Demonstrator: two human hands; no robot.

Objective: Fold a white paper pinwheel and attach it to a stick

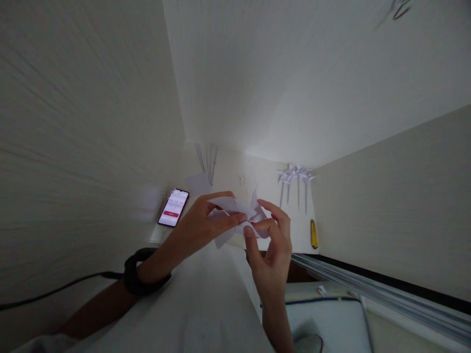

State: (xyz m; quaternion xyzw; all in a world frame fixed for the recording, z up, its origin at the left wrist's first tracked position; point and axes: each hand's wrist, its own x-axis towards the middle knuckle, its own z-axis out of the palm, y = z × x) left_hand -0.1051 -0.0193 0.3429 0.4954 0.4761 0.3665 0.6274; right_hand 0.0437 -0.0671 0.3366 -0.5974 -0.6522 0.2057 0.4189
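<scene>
A white paper pinwheel [224,203] with folded, curved blades is held up between my hands, above the near part of the table. My left hand [206,220] grips it from the left, with the thumb pressed near its centre and the fingers behind the paper. From the right, my right hand [272,240] pinches the paper close to the middle between thumb and fingers. Its index finger touches an upright blade. The fingers and folds hide most of the pinwheel's centre.
Finished-looking paper pinwheels on sticks [296,174] lie at the table's back right. A yellow cutter [313,234] is near the right edge. Thin sticks [210,164] and a paper sheet [198,182] lie at the back left. A lit phone [173,208] leans leftward. Walls enclose the table.
</scene>
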